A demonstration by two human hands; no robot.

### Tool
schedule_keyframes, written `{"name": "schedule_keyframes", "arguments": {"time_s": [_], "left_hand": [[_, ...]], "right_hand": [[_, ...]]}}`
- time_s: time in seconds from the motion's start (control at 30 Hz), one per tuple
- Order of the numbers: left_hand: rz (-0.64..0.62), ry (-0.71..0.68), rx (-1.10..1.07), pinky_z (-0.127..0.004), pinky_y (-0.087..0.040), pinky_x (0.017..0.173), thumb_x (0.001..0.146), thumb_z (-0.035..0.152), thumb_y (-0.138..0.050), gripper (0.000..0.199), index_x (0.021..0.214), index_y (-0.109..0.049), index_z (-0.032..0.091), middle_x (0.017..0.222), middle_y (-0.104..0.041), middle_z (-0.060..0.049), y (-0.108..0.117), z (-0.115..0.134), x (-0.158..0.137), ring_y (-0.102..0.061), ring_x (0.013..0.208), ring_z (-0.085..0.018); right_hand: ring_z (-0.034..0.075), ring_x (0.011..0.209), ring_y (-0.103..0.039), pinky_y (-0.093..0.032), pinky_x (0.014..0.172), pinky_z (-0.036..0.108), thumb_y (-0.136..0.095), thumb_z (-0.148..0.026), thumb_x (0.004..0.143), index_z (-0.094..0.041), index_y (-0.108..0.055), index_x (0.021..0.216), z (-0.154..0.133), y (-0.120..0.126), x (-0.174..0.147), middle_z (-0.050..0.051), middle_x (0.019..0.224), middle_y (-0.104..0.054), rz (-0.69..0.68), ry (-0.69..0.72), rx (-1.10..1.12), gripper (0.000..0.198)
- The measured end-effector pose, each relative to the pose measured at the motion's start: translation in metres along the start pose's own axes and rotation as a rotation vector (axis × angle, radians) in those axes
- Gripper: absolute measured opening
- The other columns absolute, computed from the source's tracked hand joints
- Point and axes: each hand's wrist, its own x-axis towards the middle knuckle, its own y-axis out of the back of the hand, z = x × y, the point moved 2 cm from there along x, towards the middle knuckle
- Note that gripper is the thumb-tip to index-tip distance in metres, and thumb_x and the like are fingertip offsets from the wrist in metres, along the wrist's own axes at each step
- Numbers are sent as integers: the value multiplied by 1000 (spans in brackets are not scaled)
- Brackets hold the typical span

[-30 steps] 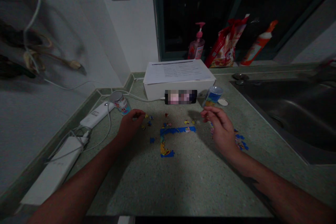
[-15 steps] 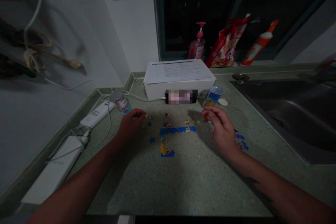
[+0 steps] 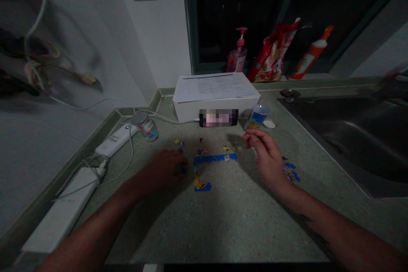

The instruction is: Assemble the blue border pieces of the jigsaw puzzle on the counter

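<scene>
My left hand (image 3: 167,165), smeared by motion, is low over the counter beside a loose blue jigsaw piece (image 3: 184,170); whether its fingers touch the piece I cannot tell. Just right of it lies a partly joined puzzle border (image 3: 215,158), with a blue top strip and a left side that turns in at the bottom. My right hand (image 3: 267,155) hovers right of the border, thumb and fingertips pinched together; anything between them is too small to make out. Behind that hand, a heap of puzzle pieces (image 3: 290,170) is partly hidden. Several loose pieces (image 3: 201,152) lie above the border.
At the back, a phone (image 3: 218,118) leans against a white box (image 3: 216,97) topped with a printed sheet. A blue can (image 3: 256,117) and a lid (image 3: 269,123) stand right; another can (image 3: 145,126) stands left. White power strips (image 3: 63,208) with cables line the left; a sink (image 3: 334,144) is at right.
My left hand has come down and toward the blue piece left of the border, away from the pieces near the left can. My right hand stays pinched in nearly the same place.
</scene>
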Motion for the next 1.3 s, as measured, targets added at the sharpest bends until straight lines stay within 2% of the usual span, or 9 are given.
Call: {"name": "schedule_keyframes", "arguments": {"time_s": [0.5,0.73,1.0,1.17,1.3], "left_hand": [[-22,32,-81,-44,-55,96,93,23,-64,30,121,-75,28,118,-77,-7,-9,-5,0,-72,109,-30],[7,1,-108,-43,-55,95,94,23,-63,36,125,-78,30,117,-75,-8,-8,-4,-1,-72,108,-30],[-22,-19,-133,-38,-53,92,92,17,-62,24,104,-80,26,111,-75,-7,-7,-4,1,-71,101,-26],[-19,-23,-118,-37,-52,87,94,20,-60,18,95,-78,24,105,-74,-7,-5,-3,1,-70,96,-26],[3,-37,-159,-37,-53,86,96,22,-59,19,92,-78,23,105,-74,-7,-4,-2,4,-72,96,-26]], "right_hand": [[20,83,-71,-60,73,37,-65,-34,105,-29,-78,114,0,-1,-1,3,97,-78,-22,14,-5,16],[22,86,-72,-61,76,38,-66,-40,106,-28,-77,114,-3,-3,-4,4,97,-78,-39,10,-21,18],[22,89,-74,-62,83,40,-64,-37,108,-28,-76,116,-5,-5,-8,4,100,-79,-87,53,-49,17],[22,91,-76,-63,82,38,-61,-32,109,-27,-75,119,-9,-7,-14,5,101,-80,-164,155,-120,17],[24,92,-76,-64,81,40,-62,-24,106,-27,-74,117,-19,-15,-22,6,101,-80,-318,344,-236,17]]}}
